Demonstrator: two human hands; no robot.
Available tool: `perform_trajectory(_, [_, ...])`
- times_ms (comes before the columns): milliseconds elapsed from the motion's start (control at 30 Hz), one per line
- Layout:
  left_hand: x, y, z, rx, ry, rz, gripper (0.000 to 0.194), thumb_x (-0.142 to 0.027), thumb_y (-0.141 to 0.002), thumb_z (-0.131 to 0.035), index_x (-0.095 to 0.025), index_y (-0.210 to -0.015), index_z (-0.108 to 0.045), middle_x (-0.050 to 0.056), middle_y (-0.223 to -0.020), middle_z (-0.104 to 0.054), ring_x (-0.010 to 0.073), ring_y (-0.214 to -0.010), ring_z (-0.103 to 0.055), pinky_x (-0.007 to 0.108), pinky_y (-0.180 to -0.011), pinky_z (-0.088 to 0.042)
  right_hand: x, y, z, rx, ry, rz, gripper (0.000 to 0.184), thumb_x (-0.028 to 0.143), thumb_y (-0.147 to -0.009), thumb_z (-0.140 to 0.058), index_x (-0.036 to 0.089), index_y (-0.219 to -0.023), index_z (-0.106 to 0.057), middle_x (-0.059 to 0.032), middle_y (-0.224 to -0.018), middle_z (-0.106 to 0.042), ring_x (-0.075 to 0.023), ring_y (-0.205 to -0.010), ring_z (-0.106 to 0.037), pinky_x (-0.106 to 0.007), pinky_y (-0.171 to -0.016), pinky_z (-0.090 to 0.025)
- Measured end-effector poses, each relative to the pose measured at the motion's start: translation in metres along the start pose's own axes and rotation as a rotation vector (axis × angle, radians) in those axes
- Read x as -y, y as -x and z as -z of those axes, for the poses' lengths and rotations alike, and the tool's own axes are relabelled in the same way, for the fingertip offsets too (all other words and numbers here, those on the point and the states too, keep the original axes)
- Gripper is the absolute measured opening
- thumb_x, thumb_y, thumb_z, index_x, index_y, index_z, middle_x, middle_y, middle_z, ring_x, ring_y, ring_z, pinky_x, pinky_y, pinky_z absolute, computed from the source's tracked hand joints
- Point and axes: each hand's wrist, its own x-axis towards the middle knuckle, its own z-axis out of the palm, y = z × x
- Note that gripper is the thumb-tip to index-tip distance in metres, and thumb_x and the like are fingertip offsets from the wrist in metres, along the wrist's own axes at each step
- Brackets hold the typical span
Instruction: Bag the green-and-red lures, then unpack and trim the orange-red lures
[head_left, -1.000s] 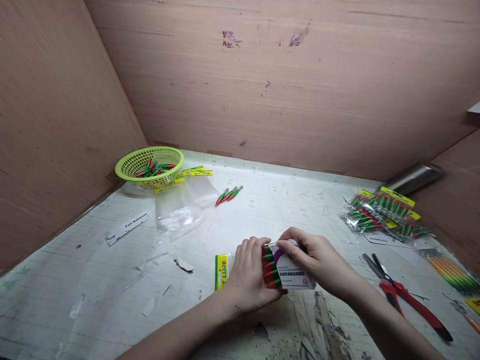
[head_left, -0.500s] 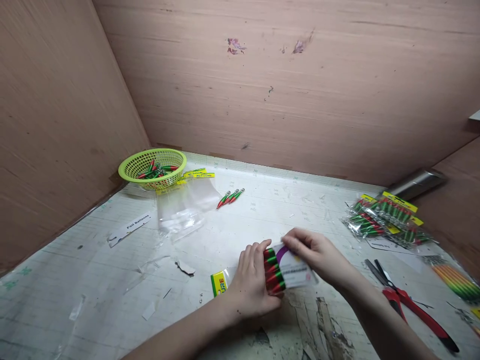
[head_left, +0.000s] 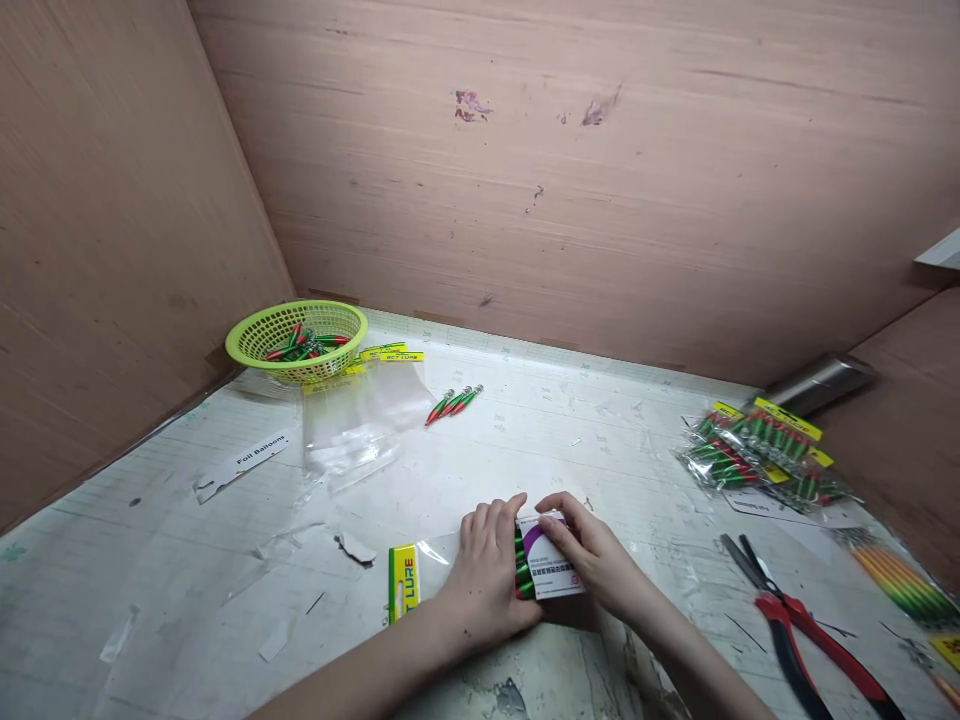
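My left hand [head_left: 487,575] is wrapped over a clear plastic bag, its fingers around a row of green and red fishing lures [head_left: 523,576]. The bag's yellow header [head_left: 405,585], lettered "LURE", sticks out to the left of that hand. Against the lures, on their right side, lies a white card [head_left: 551,577] with a purple curve and printed text. My right hand [head_left: 585,550] pinches this card at its upper right, thumb on its face. The palm side of my left hand is hidden, as are the lures' far ends.
At the back left, a green basket [head_left: 232,345] holds more lures, beside flat clear bags [head_left: 356,430]. Several loose lures [head_left: 454,404] lie mid-table. Packed lures [head_left: 750,450] are piled at right, near red-handled pliers [head_left: 795,610]. A paper strip [head_left: 247,462] lies left.
Both hands have moved down and left with the bag. The card covers more of the lures, and more of the yellow header shows. The whole view has shifted slightly.
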Motion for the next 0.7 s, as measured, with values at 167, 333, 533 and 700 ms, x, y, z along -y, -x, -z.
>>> perform_trajectory(167, [-0.003, 0.001, 0.001, -0.001, -0.010, 0.026, 0.097, -0.027, -0.057, -0.078, -0.018, -0.137, -0.025, 0.016, -0.129, -0.044, 0.0359, -0.120, -0.039, 0.056, -0.104, -0.029, -0.004, -0.005, 0.000, -0.064, 0.026, 0.017, 0.041, 0.062, -0.085, -0.051, 0.022, -0.092, -0.056, 0.0019, -0.064, -0.056, -0.0161, -0.056, -0.052, -0.026, -0.050, -0.038])
perform_trajectory(333, [-0.002, 0.001, 0.001, -0.063, 0.007, -0.033, 0.084, -0.036, -0.057, -0.081, -0.020, -0.126, -0.036, 0.013, -0.124, -0.047, 0.0346, -0.114, -0.043, 0.056, -0.099, -0.035, -0.008, -0.009, 0.000, -0.038, -0.020, 0.000, 0.040, 0.061, -0.085, -0.051, 0.022, -0.087, -0.058, 0.0023, -0.062, -0.054, -0.0142, -0.053, -0.048, -0.024, -0.046, -0.035])
perform_trajectory(533, [-0.006, -0.001, 0.008, -0.050, -0.013, -0.031, 0.052, -0.030, -0.068, -0.073, -0.016, -0.111, -0.047, 0.013, -0.116, -0.051, 0.0309, -0.108, -0.045, 0.050, -0.095, -0.039, -0.022, -0.007, 0.000, -0.067, -0.059, -0.028, 0.045, 0.064, -0.083, -0.051, 0.021, -0.091, -0.058, 0.0033, -0.063, -0.048, -0.0136, -0.054, -0.045, -0.024, -0.047, -0.035])
perform_trajectory(700, [-0.003, -0.003, 0.014, -0.066, 0.010, -0.156, 0.038, -0.020, -0.067, -0.070, -0.018, -0.101, -0.052, 0.011, -0.113, -0.057, 0.0284, -0.108, -0.047, 0.046, -0.094, -0.039, -0.028, -0.007, 0.006, -0.063, -0.082, -0.018, 0.044, 0.063, -0.082, -0.054, 0.020, -0.089, -0.059, 0.0030, -0.064, -0.050, -0.0135, -0.056, -0.044, -0.025, -0.050, -0.034])
